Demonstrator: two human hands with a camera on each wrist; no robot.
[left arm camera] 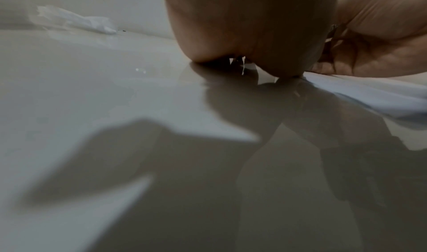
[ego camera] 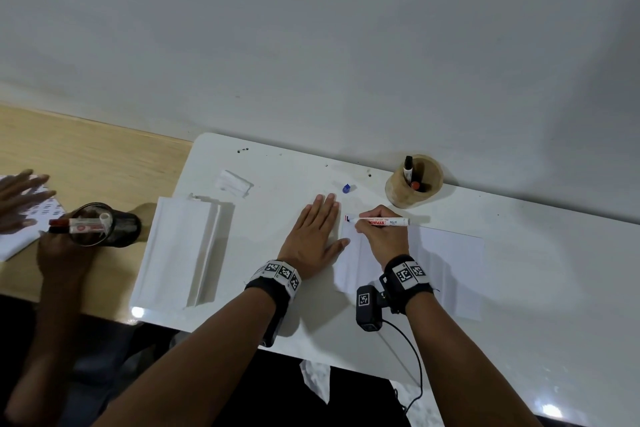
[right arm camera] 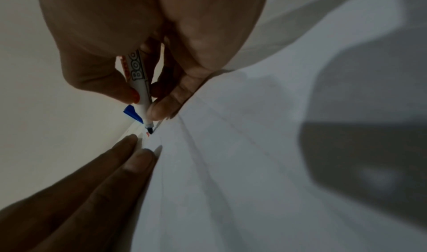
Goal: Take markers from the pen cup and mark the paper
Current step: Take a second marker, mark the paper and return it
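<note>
I'm mid-mark now: my right hand [ego camera: 382,236] pinches the marker [ego camera: 384,221], tip down at the paper's [ego camera: 446,253] far-left corner. My left hand [ego camera: 317,236] lies flat, fingers straight and together, by its left edge. Next, I reckon, recap, then back to the cup [ego camera: 414,180] at the table's [ego camera: 554,288] far edge.

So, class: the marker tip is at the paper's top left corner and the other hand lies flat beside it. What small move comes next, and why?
Probably a short stroke. The right hand grips the uncapped marker with its tip on the paper beside a small red mark, and the left hand lies flat at the sheet's edge.
</note>
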